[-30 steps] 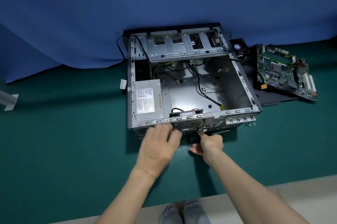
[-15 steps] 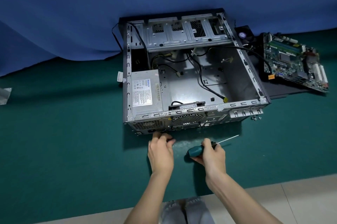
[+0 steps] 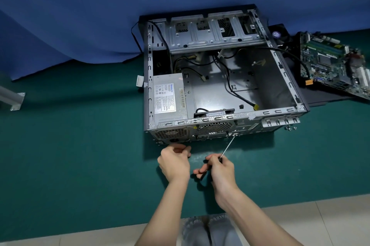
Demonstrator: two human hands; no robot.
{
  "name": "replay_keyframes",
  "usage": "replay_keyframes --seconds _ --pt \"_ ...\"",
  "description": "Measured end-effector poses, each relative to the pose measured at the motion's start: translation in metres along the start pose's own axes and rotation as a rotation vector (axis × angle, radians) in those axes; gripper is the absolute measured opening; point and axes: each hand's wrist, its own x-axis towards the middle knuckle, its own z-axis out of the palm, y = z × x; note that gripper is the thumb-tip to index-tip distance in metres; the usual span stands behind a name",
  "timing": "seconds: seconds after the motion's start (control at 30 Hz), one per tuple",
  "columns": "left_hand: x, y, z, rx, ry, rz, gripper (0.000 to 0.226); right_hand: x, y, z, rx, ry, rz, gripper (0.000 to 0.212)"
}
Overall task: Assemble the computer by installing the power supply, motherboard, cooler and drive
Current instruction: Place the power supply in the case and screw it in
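A blue cloth backdrop (image 3: 80,15) filled the upper half of the frame, and a green mat (image 3: 70,155) spread across the middle, meeting pale floor tiles (image 3: 330,215) along the bottom edge. The open computer case (image 3: 288,83) lay on its side on the mat at centre frame, its rear panel facing the person and loose black cables trailing across its bare floor. To the right of the case, at the right edge of the frame, the motherboard (image 3: 330,65) rested tilted on a flat black panel (image 3: 320,99), outside the case. The power supply (image 3: 170,99) sat inside the case in the lower left corner, label up, its grille flush with the rear panel. A small cooler fan (image 3: 277,34) lay just beyond the case's upper right corner.

Below the case, the left hand (image 3: 175,163) hovered just under the power supply grille, fingers curled inward; whether it held anything could not be told. Just right of it, the right hand (image 3: 222,169) gripped the handle of a screwdriver (image 3: 227,146), whose thin shaft slanted up to the rear panel beneath the fan grille. A few loose screws (image 3: 290,128) lay on the mat by the case's lower right corner.
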Motion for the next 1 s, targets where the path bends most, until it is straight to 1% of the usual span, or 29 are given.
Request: replay_keyframes --seconds 0.07,0.17,0.27,0.33,0.4,0.57,0.63,0.73,0.9,1.0 --pt "0.003 0.002 0.005 -0.064 0.009 -0.107 0.02 0.0 -0.001 0.0 -0.021 0.002 0.003 0.015" --pt "0.006 0.006 0.011 -0.147 0.055 -0.276 0.018 0.002 -0.002 0.0 -0.027 0.003 0.005 0.015" --pt "0.011 0.011 0.015 -0.179 0.093 -0.379 0.011 0.003 -0.003 -0.001 -0.022 0.003 0.024 0.013" --pt "0.013 0.015 0.016 -0.179 0.097 -0.418 0.007 0.003 -0.004 -0.001 -0.019 0.007 0.041 0.013" --pt "0.016 0.019 0.017 -0.218 0.093 -0.455 0.012 0.003 -0.006 -0.001 -0.019 0.01 0.056 0.012" --pt "0.019 0.029 0.016 -0.444 0.141 -0.549 0.033 0.007 -0.008 0.001 -0.008 0.001 0.079 0.012" --pt "0.018 0.032 0.015 -0.541 0.144 -0.583 0.034 0.009 -0.008 -0.001 -0.007 -0.008 0.082 0.012" --pt "0.018 0.034 0.011 -0.642 0.106 -0.626 0.033 0.011 -0.006 -0.003 -0.008 -0.019 0.083 0.012" --pt "0.019 0.038 0.006 -0.685 0.102 -0.648 0.038 0.012 -0.005 -0.004 -0.02 -0.03 0.084 0.013" --pt "0.017 0.037 0.003 -0.71 0.052 -0.618 0.037 0.01 -0.004 -0.005 -0.038 -0.041 0.079 0.013"
